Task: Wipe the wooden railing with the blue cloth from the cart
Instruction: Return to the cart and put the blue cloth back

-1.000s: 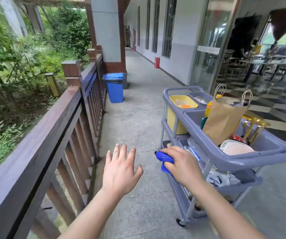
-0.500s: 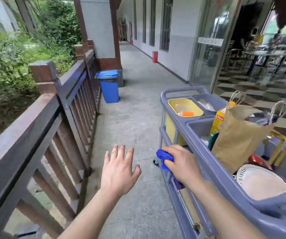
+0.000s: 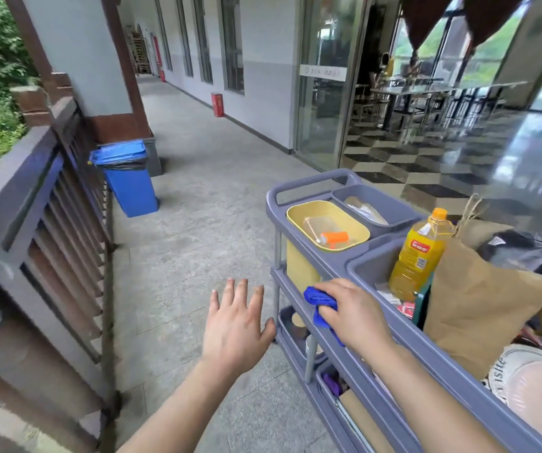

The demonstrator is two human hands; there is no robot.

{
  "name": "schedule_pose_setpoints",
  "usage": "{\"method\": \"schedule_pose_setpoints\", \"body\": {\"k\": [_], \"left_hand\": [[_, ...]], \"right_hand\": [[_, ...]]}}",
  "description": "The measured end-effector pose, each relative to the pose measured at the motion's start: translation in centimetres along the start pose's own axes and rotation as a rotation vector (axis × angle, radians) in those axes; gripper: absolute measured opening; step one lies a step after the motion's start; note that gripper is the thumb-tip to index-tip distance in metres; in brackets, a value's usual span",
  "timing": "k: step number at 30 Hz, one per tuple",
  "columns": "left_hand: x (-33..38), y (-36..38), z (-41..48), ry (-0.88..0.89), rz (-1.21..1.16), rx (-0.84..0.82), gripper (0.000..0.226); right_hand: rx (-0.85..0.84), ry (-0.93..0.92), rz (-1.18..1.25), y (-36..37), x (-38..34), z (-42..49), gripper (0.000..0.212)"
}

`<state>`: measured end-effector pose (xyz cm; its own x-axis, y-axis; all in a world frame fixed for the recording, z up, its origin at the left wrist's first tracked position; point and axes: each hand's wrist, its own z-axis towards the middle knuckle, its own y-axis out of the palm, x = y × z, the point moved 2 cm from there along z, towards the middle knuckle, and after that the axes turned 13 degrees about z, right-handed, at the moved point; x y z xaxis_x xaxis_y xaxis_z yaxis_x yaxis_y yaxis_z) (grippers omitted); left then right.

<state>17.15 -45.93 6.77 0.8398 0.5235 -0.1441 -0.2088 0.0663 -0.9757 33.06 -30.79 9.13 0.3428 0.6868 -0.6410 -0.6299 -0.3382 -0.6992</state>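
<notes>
My right hand (image 3: 353, 310) grips a crumpled blue cloth (image 3: 320, 304) at the left rim of the grey cart (image 3: 309, 188), beside its middle shelf. My left hand (image 3: 235, 325) hovers over the paved floor with fingers spread, holding nothing, between the cart and the wooden railing (image 3: 24, 197). The railing runs along the left side, dark brown with vertical slats and a flat top rail.
A blue bin (image 3: 129, 183) stands by the railing ahead. The cart's top carries a yellow tub (image 3: 328, 212), an orange-capped bottle (image 3: 418, 256), a brown paper bag (image 3: 479, 305) and a white plate (image 3: 531, 384). Glass doors line the right wall.
The view has swung right and closer to the cart; the railing slid further left. My right hand keeps hold of the blue cloth, and my left hand stays spread.
</notes>
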Motion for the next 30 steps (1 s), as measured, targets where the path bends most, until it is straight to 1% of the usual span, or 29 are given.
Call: {"method": "schedule_pose_setpoints", "body": {"k": [3,6,13,16,18,20,30], "left_hand": [[-1.1,0.4,4.1,0.098,-0.007,0.017,0.076],[-1.1,1.4,8.5,0.192,-0.020,0.007,0.071],[2.7,3.9,18.6,0.402,-0.042,0.008,0.069],[4.9,5.0,22.8,0.461,-0.045,0.013,0.070],[6.2,5.7,25.4,0.495,-0.039,0.005,0.072],[7.3,6.1,27.7,0.521,-0.049,0.015,0.072],[10.1,9.1,36.2,0.668,-0.070,0.024,0.068]], "right_hand": [[0.052,0.059,-0.017,0.6,0.1,2.5,0.037],[0.103,0.138,-0.053,0.9,0.9,4.5,0.038],[0.229,0.306,-0.135,-0.3,6.7,8.7,0.038],[0.308,0.388,-0.110,-0.7,9.9,10.5,0.037],[0.367,0.450,-0.032,-0.7,11.6,12.0,0.034],[0.409,0.473,0.020,-0.4,12.8,13.6,0.033],[0.645,0.576,-0.028,1.3,15.7,18.8,0.038]]}}
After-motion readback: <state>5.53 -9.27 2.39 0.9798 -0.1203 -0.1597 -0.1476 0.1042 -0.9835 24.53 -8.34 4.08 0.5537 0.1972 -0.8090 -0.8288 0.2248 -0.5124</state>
